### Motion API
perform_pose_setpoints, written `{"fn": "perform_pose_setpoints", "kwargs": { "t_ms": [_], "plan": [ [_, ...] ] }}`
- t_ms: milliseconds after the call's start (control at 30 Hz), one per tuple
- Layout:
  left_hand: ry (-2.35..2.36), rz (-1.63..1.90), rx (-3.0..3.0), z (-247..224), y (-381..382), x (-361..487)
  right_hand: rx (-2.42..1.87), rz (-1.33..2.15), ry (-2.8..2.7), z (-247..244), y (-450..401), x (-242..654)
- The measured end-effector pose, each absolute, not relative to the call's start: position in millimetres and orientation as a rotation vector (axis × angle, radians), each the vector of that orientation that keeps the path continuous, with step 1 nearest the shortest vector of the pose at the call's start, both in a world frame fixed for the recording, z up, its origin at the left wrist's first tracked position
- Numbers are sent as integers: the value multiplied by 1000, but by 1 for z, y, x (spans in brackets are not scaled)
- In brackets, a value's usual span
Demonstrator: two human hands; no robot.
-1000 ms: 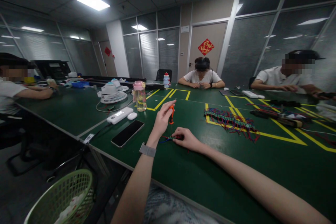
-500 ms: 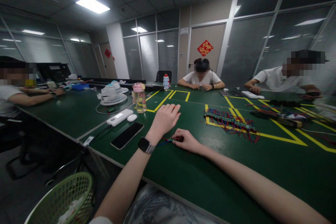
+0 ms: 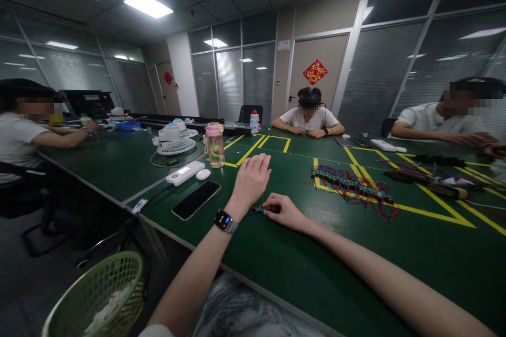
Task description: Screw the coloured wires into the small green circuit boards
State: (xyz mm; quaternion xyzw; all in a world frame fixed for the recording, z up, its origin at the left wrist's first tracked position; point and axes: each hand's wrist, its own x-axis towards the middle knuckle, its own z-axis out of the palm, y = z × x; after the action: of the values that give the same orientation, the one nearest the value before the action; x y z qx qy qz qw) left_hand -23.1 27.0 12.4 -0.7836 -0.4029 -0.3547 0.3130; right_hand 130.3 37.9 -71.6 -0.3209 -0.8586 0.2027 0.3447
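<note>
My left hand (image 3: 253, 181) is raised just above the table with its back to me, fingers close together and curled over at the tips. Its palm side is hidden, so I cannot make out what it grips. Just below, my right hand (image 3: 282, 210) rests on the table, thumb and fingers pinched on a small green circuit board (image 3: 260, 209). Red and blue wires come off the board, and part of it is covered by the fingers. A smartwatch (image 3: 224, 220) with a lit screen is on my left wrist.
A phone (image 3: 196, 200), a white power strip (image 3: 185, 172) and a pink-lidded bottle (image 3: 215, 147) stand left of my hands. To the right lies a row of wired boards (image 3: 351, 184). White fans (image 3: 174, 139) are farther back. A green basket (image 3: 95, 295) stands below. Several people sit around.
The view has shifted slightly left, so things sit farther right. My watch screen has lit up. My hands keep nearly the same pose around the board.
</note>
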Motion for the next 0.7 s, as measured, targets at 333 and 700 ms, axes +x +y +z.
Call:
{"fn": "perform_pose_setpoints", "kwargs": {
  "t_ms": [333,700],
  "plan": [
    [-1061,-890,-2052,12,24,-22,-835,538,-2231,-70,37,129],
    [-1011,-939,-2045,11,21,-20,-826,539,-2228,-70,37,129]
  ]
}}
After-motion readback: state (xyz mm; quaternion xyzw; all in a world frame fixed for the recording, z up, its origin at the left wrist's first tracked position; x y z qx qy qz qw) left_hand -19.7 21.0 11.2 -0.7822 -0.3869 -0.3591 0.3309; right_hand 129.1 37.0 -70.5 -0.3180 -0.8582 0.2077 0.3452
